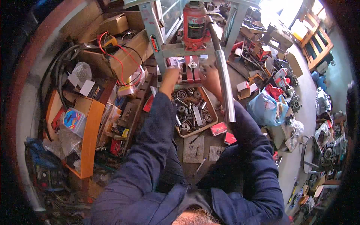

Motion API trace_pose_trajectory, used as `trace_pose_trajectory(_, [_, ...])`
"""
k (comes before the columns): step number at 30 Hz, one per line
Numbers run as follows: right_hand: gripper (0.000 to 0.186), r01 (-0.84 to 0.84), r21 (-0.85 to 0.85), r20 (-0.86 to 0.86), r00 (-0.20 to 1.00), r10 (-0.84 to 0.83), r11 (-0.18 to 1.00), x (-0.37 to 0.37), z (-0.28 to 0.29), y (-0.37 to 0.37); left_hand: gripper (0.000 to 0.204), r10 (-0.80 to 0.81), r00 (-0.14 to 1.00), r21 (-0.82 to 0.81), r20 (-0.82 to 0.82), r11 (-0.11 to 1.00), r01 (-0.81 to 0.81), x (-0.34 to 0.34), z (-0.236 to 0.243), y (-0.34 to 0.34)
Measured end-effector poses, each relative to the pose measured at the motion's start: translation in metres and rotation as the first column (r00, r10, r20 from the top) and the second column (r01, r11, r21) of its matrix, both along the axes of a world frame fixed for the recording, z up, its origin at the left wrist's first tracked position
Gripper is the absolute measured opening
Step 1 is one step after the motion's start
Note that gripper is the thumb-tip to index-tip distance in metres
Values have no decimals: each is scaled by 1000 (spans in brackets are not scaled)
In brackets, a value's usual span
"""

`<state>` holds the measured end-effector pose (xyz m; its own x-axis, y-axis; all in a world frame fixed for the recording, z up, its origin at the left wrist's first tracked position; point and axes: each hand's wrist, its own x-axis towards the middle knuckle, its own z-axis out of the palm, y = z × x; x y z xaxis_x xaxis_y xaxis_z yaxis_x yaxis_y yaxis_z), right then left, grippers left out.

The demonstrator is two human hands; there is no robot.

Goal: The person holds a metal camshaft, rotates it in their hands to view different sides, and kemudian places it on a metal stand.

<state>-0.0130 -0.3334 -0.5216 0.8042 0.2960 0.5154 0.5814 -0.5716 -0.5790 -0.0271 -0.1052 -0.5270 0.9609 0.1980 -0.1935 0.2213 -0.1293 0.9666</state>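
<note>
A grey-framed hydraulic press (152, 28) with a red bottle jack (195, 24) stands ahead of me. Both my hands reach to its work bed. My left hand (170, 75) grips something by the red part (192, 69) under the ram; what it holds is hidden by the fingers. My right hand (210, 77) rests on the other side of that part, fingers curled against it. A long steel lever pipe (225, 82) runs down from the jack past my right wrist. A tray of bearings and metal parts (191, 110) lies just below my hands.
Cardboard boxes (116, 24) and red wires (120, 56) sit at the left, with an orange shelf (90, 135) of clutter. A blue plastic bag (264, 107), small red boxes (219, 129) and engine parts (330, 150) crowd the right floor.
</note>
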Motion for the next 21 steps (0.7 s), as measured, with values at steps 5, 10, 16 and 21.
trace_pose_trajectory(5, [45, 56, -264, 141, 990, -19, 963, 56, -8, 31, 41, -703, 577, 687, -416, 173, 706, -78, 0, -50])
trace_pose_trajectory(10, [40, -85, -483, 63, 989, 132, 871, 86, -23, 42, 36, -573, 311, 306, -758, 109, 946, -111, -64, -82])
trace_pose_trajectory(16, [37, -308, -584, -202, 951, 234, 751, 83, 3, 49, 46, -577, 671, 528, -465, 428, 734, -96, -133, -74])
trace_pose_trajectory(21, [48, -176, -407, -30, 983, 179, 896, 69, -4, 26, 32, -64, 998, -724, 4, 689, 47, -43, -89, -83])
